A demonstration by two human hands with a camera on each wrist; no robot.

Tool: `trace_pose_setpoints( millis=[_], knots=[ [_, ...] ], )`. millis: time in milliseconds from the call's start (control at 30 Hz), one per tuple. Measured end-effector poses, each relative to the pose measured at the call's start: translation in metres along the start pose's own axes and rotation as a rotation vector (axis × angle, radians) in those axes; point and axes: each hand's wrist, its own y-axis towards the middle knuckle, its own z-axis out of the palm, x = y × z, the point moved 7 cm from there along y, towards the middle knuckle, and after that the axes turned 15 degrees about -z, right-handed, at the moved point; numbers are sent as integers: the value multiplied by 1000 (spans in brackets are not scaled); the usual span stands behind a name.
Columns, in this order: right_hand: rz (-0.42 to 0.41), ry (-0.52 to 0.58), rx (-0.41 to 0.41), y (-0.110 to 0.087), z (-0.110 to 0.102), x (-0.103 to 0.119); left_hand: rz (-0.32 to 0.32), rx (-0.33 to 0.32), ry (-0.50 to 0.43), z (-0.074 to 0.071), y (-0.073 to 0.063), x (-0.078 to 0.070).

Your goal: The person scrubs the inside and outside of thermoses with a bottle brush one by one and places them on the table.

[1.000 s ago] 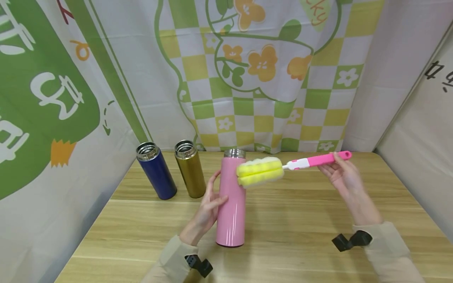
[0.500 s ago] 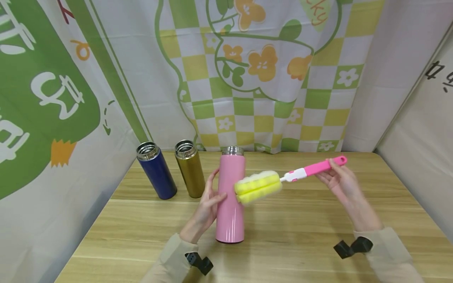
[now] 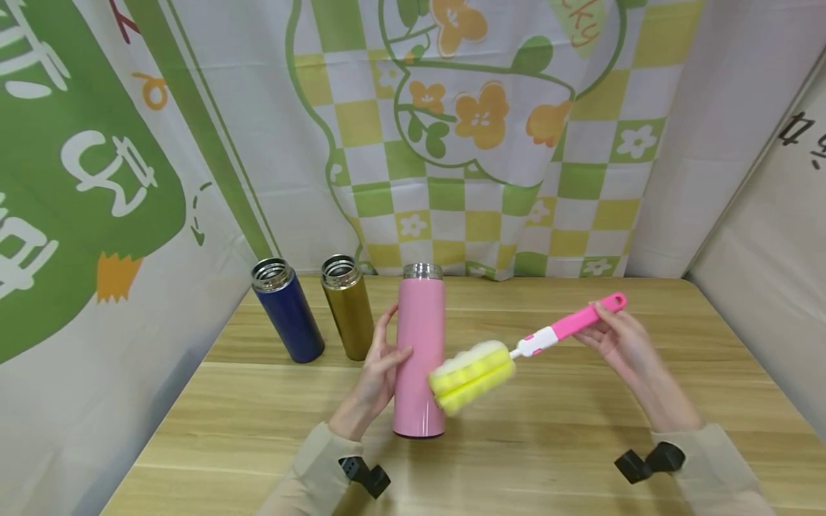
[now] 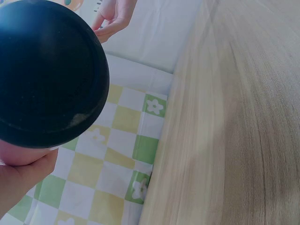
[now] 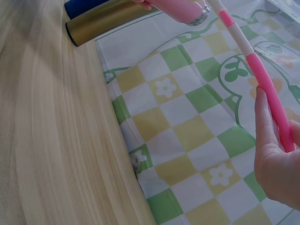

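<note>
My left hand (image 3: pixel 373 380) grips a pink thermos bottle (image 3: pixel 419 322) from its left side. The bottle has a bare steel neck and stands nearly upright. Its dark round base (image 4: pixel 49 75) fills much of the left wrist view, so it is held off the table. A sponge bottle brush (image 3: pixel 474 374), yellow and white with a pink handle, is pinched near the handle's end by my right hand (image 3: pixel 622 347). The sponge head overlaps the bottle's lower right side; firm contact cannot be made out. In the right wrist view, thumb and fingers hold the pink handle (image 5: pixel 263 77).
Two lidless thermos bottles stand at the back left of the wooden table (image 3: pixel 548 437): a navy one (image 3: pixel 293 322) and a gold one (image 3: pixel 351 319). Behind the table hangs a checked, floral curtain (image 3: pixel 490 222). Printed cloth (image 3: pixel 58 215) also hangs on the left.
The brush has swept down from the pink bottle's upper part to its lower part, its handle tilting more steeply. My left hand keeps its grip; the bottle has risen slightly.
</note>
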Motion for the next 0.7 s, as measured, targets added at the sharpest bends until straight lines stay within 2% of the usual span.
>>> trace_pose_setpoints(
  millis=[333, 533, 700],
  knots=[
    [35, -85, 43, -5, 0, -1, 5, -26, 6, -2, 2, 0],
    [67, -150, 113, -7, 1, 0, -10, -81, -4, -6, 5, 1],
    [44, -111, 125, -9, -1, 5, -26, -97, -9, -9, 6, 5]
  ],
)
